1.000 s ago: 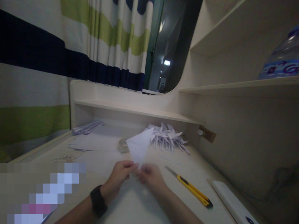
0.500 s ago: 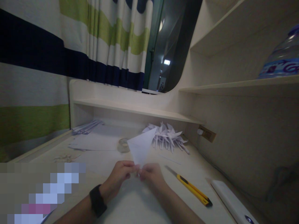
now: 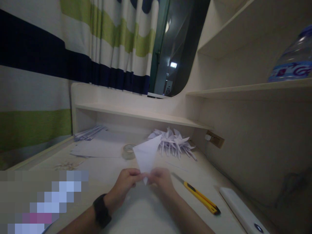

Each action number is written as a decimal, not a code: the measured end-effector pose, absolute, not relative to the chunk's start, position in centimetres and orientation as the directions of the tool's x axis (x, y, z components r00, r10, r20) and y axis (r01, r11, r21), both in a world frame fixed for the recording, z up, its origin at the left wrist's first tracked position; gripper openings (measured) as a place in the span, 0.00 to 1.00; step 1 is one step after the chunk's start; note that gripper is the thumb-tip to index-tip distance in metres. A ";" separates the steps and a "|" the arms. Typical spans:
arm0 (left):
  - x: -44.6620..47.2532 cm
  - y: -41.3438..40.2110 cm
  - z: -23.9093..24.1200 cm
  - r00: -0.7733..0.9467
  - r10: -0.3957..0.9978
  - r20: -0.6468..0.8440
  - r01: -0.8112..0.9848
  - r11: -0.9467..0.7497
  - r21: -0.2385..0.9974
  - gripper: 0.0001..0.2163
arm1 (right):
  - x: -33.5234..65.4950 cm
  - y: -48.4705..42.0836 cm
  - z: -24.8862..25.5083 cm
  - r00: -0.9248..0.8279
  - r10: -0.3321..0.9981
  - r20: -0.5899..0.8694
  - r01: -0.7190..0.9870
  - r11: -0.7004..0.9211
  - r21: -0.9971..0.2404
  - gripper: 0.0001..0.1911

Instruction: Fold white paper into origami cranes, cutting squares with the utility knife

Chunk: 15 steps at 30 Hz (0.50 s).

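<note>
Between my hands is a folded sheet of white paper (image 3: 147, 152), wide at the top and narrowing to a point that shows just below my fingers. My left hand (image 3: 128, 178), with a dark watch on the wrist, pinches its lower left edge. On the lower right edge my right hand (image 3: 161, 179) is closed too, slightly blurred. A roll of clear tape (image 3: 128, 152) lies just beyond the paper's left corner. Behind the paper sits a bunch of white paper pinwheels (image 3: 174, 141) with rolled paper sticks, partly covered by it.
A yellow utility knife (image 3: 201, 197) lies right of my right hand, blade out. Further right rests a long white device (image 3: 240, 208). Flat paper sheets (image 3: 102, 146) and a stack of paper strips (image 3: 90, 132) lie back left. A small pile of bits (image 3: 68, 165) is nearer.
My fingers have shifted slightly at the lower end of the paper, and its bottom tip now shows more clearly between them. The paper stays in about the same place.
</note>
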State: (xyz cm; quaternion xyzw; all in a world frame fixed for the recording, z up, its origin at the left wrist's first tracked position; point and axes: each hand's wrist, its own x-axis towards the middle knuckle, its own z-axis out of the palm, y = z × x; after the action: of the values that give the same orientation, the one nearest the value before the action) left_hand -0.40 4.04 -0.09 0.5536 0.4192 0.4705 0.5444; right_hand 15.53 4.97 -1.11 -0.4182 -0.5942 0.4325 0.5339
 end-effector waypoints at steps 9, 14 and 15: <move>-0.3 4.1 -0.5 0.209 0.976 0.067 -0.014 -0.066 0.998 0.20 | 15.7 5.1 -1.4 -0.014 0.943 0.332 0.063 0.333 -0.941 0.16; -0.2 4.1 -0.7 0.229 0.970 0.084 -0.018 -0.082 0.996 0.19 | 15.4 4.6 -1.1 0.056 0.912 0.407 0.095 0.401 -0.911 0.15; -0.2 4.0 -0.7 0.229 0.969 0.088 -0.023 -0.085 0.996 0.19 | 15.2 4.5 -0.9 0.064 0.905 0.420 0.103 0.413 -0.905 0.15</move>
State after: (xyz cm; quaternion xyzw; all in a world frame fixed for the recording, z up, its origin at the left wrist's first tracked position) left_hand -0.23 4.00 -0.69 0.5725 0.4130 0.4633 0.5357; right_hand 15.24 4.48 -0.92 -0.4237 -0.5950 0.3376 0.5937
